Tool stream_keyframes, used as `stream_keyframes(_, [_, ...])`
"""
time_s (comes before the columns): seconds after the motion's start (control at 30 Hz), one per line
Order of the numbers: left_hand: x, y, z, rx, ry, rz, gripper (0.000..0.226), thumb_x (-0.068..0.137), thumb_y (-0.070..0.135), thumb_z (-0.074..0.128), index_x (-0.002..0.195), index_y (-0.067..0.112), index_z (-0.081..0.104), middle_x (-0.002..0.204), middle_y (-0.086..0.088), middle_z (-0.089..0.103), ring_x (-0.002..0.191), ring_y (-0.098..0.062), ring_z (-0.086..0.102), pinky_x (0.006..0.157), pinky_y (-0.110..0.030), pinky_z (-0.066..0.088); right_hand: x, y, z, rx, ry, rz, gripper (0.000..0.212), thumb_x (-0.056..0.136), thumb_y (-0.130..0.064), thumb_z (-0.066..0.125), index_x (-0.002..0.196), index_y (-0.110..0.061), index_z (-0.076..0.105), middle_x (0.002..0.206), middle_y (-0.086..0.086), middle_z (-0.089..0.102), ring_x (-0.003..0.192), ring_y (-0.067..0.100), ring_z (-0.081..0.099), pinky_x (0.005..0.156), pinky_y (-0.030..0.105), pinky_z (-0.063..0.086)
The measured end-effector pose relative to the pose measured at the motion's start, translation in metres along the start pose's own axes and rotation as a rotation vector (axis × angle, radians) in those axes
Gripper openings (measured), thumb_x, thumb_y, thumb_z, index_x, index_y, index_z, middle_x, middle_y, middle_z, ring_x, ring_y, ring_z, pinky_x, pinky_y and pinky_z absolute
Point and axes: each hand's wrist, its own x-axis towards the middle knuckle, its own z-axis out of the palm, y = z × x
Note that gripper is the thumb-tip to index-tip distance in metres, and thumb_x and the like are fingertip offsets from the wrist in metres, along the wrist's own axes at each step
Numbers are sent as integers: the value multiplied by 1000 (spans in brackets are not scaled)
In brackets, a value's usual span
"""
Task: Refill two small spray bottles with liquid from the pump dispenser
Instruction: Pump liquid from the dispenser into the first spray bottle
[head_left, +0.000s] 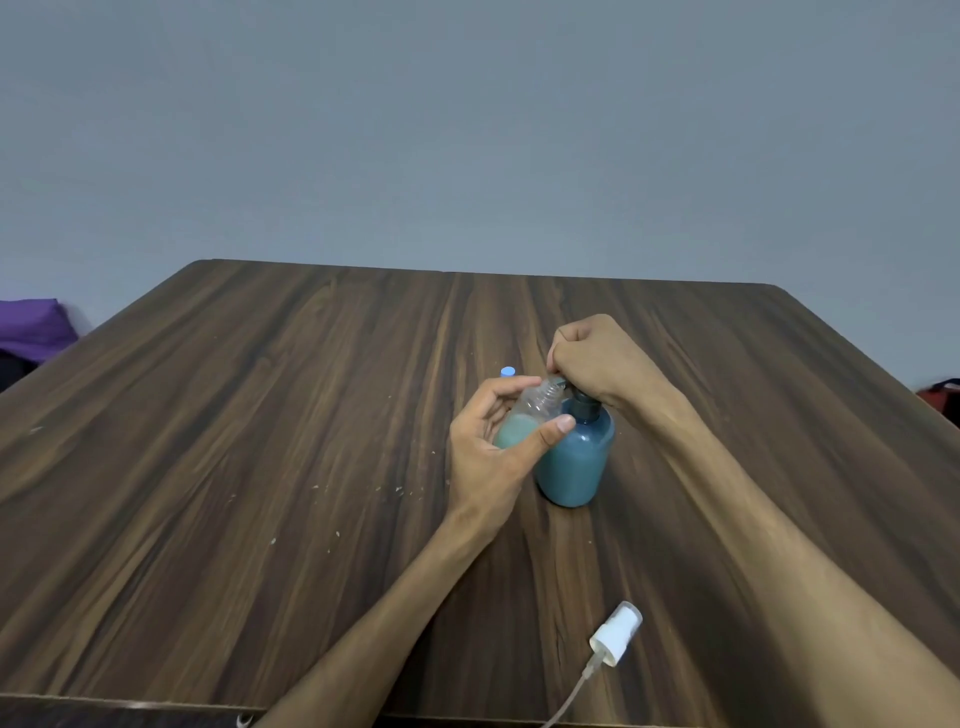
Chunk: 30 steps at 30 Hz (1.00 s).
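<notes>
We hold the small spray bottle (524, 415) in our left hand (493, 441), thumb across its front and fingers curled round its back, tilted so its open threaded neck meets the spout of the pump dispenser (576, 452); our right hand (597, 358) sits clenched on the pump head, pressing down on it. The dispenser stands on the wooden table (260, 415), touching the bottle's side. The bottle looks light, thin-walled and clear, partly filled with pale liquid; we judge it would dent under a hard squeeze and turn slippery if any liquid runs down it, so a grasp round the lower body, where the fill gives it weight, seems safest. The dispenser looks heavier and stiffer, stable under a push from above. The bottle's white sprayer top (615, 634) with its dip tube lies near the table's front edge; a small blue cap (508, 371) shows just behind our left fingers, and what it belongs to is hidden.
</notes>
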Motion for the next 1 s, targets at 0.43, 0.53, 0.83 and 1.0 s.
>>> stream_keyframes(0.43, [-1,0,-1,4,-3,14,41,77,7,91,114,10,71,111,-7,78,104,-21,77,88,-26,60,2,-2,-5,-21,14,-22,27,69,-11,44,78,5,64,62,3,59,62,17,47,62,33,41])
stream_keyframes(0.53, [1,1,1,-11,-4,5,43,76,16,92,114,10,71,111,-7,78,105,-23,76,89,-30,61,2,0,-1,-7,13,-3,21,75,-5,45,72,2,65,57,0,56,59,17,47,60,29,41])
stream_keyframes(0.83, [0,0,2,-5,-13,14,40,78,9,90,113,11,71,111,-7,78,104,-23,77,89,-29,60,2,3,-1,10,12,-5,23,76,-4,47,67,-7,68,55,-1,57,60,17,48,61,30,42])
stream_keyframes(1.0, [-2,0,-1,-12,-9,10,44,77,16,91,115,9,71,111,-8,78,104,-24,77,89,-30,61,0,-2,-5,12,9,-15,23,64,-16,45,65,-6,65,59,1,60,61,18,50,63,33,44])
